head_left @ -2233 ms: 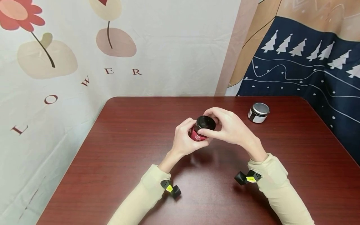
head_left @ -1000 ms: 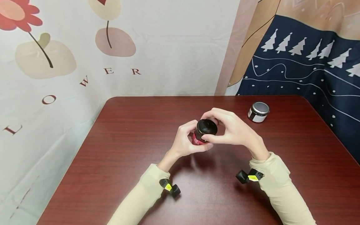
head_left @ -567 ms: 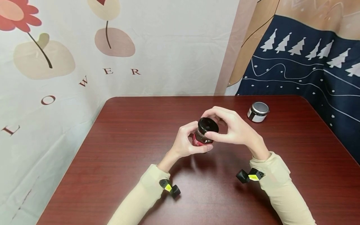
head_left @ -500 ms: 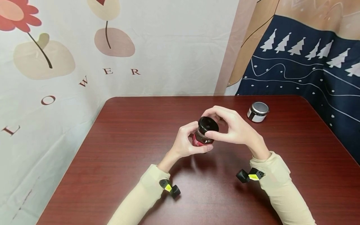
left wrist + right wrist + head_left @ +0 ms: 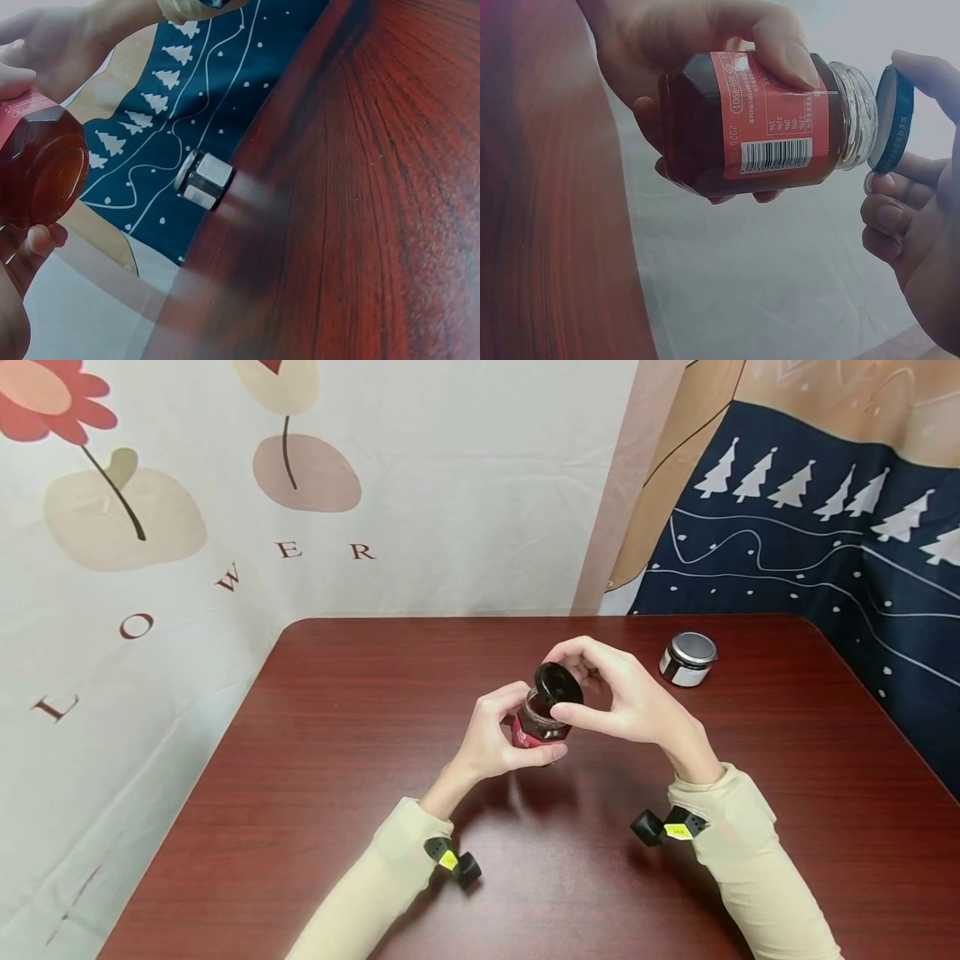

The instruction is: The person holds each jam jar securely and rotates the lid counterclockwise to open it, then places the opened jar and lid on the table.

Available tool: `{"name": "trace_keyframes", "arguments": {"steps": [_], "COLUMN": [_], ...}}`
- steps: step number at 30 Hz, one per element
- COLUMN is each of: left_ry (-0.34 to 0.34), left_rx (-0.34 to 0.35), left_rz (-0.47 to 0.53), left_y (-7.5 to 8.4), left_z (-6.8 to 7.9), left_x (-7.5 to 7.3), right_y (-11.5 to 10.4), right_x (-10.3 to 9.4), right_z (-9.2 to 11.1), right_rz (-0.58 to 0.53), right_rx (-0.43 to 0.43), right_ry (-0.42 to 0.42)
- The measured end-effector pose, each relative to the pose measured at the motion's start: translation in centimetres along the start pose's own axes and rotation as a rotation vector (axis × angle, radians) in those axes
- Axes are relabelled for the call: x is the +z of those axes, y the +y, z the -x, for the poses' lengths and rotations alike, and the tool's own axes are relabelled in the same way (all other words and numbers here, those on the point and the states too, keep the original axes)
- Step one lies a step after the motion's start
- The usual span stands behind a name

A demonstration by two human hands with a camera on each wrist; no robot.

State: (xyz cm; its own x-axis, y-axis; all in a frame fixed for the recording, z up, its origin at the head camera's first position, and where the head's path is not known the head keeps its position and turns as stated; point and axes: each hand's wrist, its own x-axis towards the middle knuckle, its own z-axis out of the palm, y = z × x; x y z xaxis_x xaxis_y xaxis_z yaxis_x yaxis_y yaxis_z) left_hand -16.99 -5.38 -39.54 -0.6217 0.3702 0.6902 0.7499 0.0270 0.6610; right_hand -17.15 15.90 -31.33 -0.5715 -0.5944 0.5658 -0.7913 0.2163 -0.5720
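A glass jar (image 5: pixel 697 127) with dark reddish-brown contents and a red label is held off the table. My left hand (image 5: pixel 491 739) grips its body, thumb along the near side. At the jar's mouth, my right hand (image 5: pixel 626 697) pinches the black lid (image 5: pixel 558 685) between thumb and fingers. The lid is tilted up from the mouth, and the right wrist view shows the bare, threaded glass neck (image 5: pixel 855 116) beside it. Whether one lid edge still touches the rim I cannot tell. In the left wrist view the jar's base (image 5: pixel 52 169) faces the camera.
A second, smaller dark jar (image 5: pixel 688 658) with a silver lid and white label stands at the back right of the reddish-brown wooden table (image 5: pixel 360 760). Printed cloths, one white (image 5: pixel 465 485) and one dark blue (image 5: pixel 787 543), hang behind.
The lid, flat on the jar earlier, has come up and tipped away from the mouth in my right hand. My left hand has shifted slightly right and down, still holding the jar.
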Motion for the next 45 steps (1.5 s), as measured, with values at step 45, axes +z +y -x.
{"name": "trace_keyframes", "arguments": {"steps": [45], "left_ry": [0.085], "left_rx": [-0.001], "left_rz": [-0.073], "left_y": [-0.7], "left_z": [-0.1], "left_x": [-0.8], "right_y": [1.4], "right_x": [0.1], "right_z": [0.5], "right_rz": [0.003], "right_rx": [0.034], "right_ry": [0.223]}}
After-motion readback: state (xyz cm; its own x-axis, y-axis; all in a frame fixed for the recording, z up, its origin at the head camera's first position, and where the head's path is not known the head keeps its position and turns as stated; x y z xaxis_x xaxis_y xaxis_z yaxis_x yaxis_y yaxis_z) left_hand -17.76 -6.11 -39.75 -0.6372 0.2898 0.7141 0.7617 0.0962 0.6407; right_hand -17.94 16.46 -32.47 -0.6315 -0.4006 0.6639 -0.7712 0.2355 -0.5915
